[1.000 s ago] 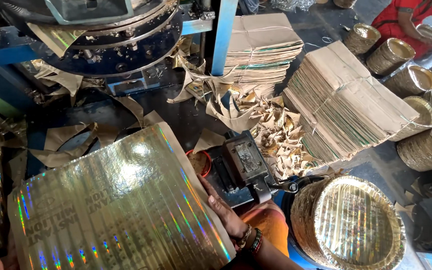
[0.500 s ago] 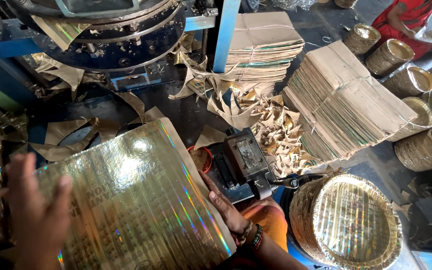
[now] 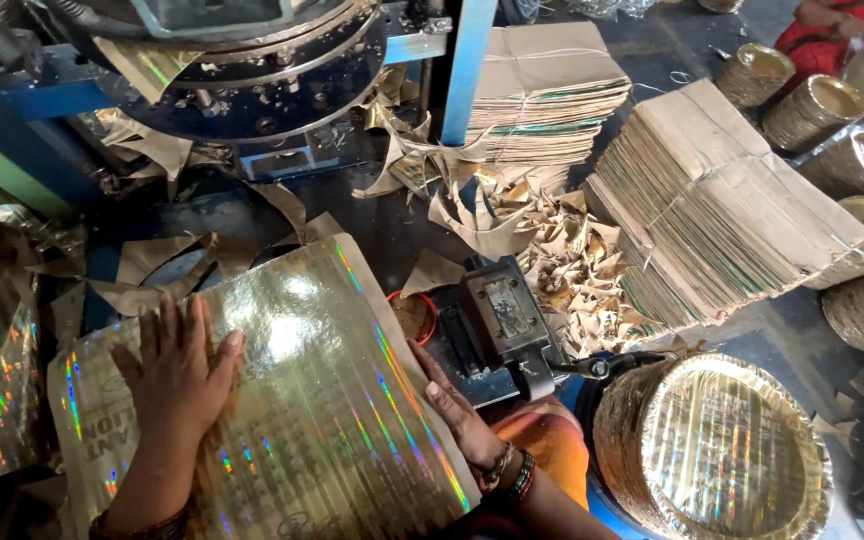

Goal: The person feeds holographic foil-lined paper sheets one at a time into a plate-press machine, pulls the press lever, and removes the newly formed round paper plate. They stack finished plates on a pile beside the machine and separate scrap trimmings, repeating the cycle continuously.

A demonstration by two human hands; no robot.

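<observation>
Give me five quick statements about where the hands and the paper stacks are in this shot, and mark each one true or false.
1. The left hand lies flat, fingers spread, on the shiny holographic gold sheet. True.
2. The right hand holds the sheet's right edge. True.
3. The stack of finished gold plates sits to the left of the sheet. False: it stands at the lower right, beyond the right hand.
4. The tied bundle of brown-backed sheets lies at the right, behind the plates. True.
5. The trimmed paper scraps are piled on top of the holographic sheet. False: they lie on the dark surface between the sheet bundles, apart from the sheet.
</observation>
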